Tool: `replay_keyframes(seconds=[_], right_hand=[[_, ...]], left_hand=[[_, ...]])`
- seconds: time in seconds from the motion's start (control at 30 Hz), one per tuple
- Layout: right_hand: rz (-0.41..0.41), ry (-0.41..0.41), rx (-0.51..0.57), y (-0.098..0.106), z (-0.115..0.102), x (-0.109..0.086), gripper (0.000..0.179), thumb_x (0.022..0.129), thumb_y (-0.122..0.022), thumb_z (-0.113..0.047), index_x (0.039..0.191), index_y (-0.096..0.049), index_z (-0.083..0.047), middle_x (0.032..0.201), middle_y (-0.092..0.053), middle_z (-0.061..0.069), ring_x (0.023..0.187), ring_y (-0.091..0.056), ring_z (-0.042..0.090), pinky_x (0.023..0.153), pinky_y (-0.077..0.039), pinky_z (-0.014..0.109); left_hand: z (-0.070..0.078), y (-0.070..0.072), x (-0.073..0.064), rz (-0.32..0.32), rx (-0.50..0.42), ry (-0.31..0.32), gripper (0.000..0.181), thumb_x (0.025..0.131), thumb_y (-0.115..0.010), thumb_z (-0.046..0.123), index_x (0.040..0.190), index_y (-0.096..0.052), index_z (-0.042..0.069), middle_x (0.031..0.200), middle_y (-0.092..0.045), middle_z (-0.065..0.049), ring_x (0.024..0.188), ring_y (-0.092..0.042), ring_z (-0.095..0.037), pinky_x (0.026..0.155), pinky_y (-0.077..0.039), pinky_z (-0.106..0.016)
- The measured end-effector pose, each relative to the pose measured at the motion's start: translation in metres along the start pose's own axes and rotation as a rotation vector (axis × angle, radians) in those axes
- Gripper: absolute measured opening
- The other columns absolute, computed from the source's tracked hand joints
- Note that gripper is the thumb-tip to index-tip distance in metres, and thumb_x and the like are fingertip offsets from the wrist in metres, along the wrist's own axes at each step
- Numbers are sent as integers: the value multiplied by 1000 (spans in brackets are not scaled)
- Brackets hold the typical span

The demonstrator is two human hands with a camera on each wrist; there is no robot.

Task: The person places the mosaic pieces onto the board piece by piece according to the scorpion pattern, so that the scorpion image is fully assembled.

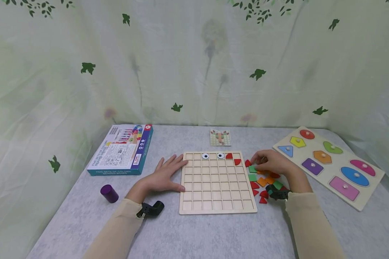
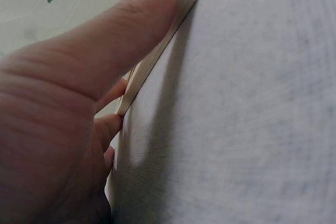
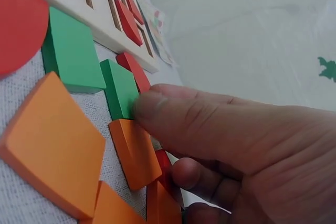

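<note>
A pale wooden grid board (image 1: 214, 185) lies flat. Two eye pieces (image 1: 205, 156) and two red quarter-round pieces (image 1: 237, 162) sit in its upper cells. My left hand (image 1: 163, 176) rests against the board's left edge with fingers spread; in the left wrist view the thumb (image 2: 126, 35) lies along that edge. To the right of the board, my right hand (image 1: 273, 162) is over loose pieces, thumb and forefinger pinching a green square block (image 3: 122, 88) at its side. An orange block (image 3: 135, 153) and a red piece (image 3: 135, 71) are close by; the forefinger's tip is partly hidden.
Red, orange and green pieces (image 1: 261, 181) lie loose beside the board. A small pattern card (image 1: 220, 138) is behind it. A shape puzzle board (image 1: 334, 163) lies at right; a boxed set (image 1: 121, 149) and a purple cylinder (image 1: 109, 193) are at left.
</note>
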State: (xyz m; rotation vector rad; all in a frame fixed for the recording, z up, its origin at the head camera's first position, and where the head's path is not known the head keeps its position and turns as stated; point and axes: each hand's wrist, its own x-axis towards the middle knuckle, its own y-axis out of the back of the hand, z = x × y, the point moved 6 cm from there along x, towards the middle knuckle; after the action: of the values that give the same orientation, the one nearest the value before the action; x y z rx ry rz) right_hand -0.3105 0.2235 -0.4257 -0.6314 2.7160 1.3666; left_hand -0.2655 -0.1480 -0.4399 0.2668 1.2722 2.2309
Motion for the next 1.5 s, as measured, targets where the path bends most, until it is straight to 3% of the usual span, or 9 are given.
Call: replay_keyframes(seconds=[0.27,0.57,0.93,1.17,1.5], right_hand=[[-2,-41,-4,0,1,-1,25,86,-79,-28,105,-71,-13,96,-62,6,90,-53,21,74,-49,29],[-10,-87,-5,-1,0,-2,26,85,-80,-27,104,-70,-12,96,-61,7,91,-53,21,74,-50,28],[7,-58,15,-1,1,0,23,85,-80,-23,99,-64,-13,96,-63,7,90,-55,22,76,-51,28],[58,-27,94,2,3,2,14,91,-72,-20,100,-66,-12,93,-62,6,89,-56,22,77,-52,28],[47,-58,-25,-2,1,5,25,88,-77,-27,107,-68,-13,90,-60,5,87,-55,20,73,-48,28]], left_hand=[[-1,0,0,-3,5,5,100,80,-79,51,159,-28,17,170,-10,-10,157,0,-38,121,9,-65],[2,1,0,0,-8,8,100,80,-80,49,159,-29,16,170,-11,-10,157,0,-37,121,9,-65],[1,1,0,0,-6,9,100,80,-80,49,159,-29,17,170,-11,-10,157,0,-37,121,9,-65],[-1,0,0,0,-9,10,101,79,-80,50,159,-28,17,170,-11,-10,157,0,-37,121,9,-65],[0,0,0,-1,-9,10,100,80,-80,50,159,-28,18,170,-10,-9,157,0,-36,122,9,-64]])
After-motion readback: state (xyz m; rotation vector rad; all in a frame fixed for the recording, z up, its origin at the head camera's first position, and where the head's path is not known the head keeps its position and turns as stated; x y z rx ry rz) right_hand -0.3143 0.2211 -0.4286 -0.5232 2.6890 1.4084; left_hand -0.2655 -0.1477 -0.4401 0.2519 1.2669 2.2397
